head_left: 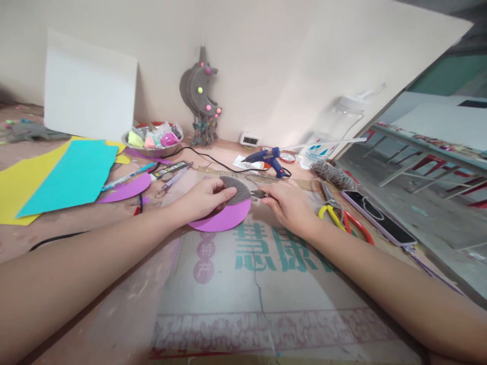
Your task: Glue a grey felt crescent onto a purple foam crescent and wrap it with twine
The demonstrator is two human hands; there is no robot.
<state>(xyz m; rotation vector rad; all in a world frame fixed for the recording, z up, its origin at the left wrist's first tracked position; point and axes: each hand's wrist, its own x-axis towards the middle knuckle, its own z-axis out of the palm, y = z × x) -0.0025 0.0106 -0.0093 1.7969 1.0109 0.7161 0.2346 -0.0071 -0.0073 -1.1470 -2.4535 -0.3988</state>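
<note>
A round purple foam disc point(228, 215) lies on a flattened cardboard sheet point(262, 284), with a grey crescent-shaped piece point(238, 191) on its upper part. My left hand point(203, 198) presses down on the disc and the grey piece, fingers curled over their left side. My right hand point(287, 203) is closed in a pinch at the grey piece's right tip, gripping a small dark tool point(257, 193) that I cannot name.
A blue glue gun point(268, 158) lies behind the disc, its black cord running left. Yellow and red pliers point(342, 219), a ball of twine point(333, 175) and a phone point(380, 220) sit right. Teal paper point(72, 175), yellow paper point(15, 190), pens, a metal bowl point(154, 139) and a moon ornament point(201, 99) are left and behind.
</note>
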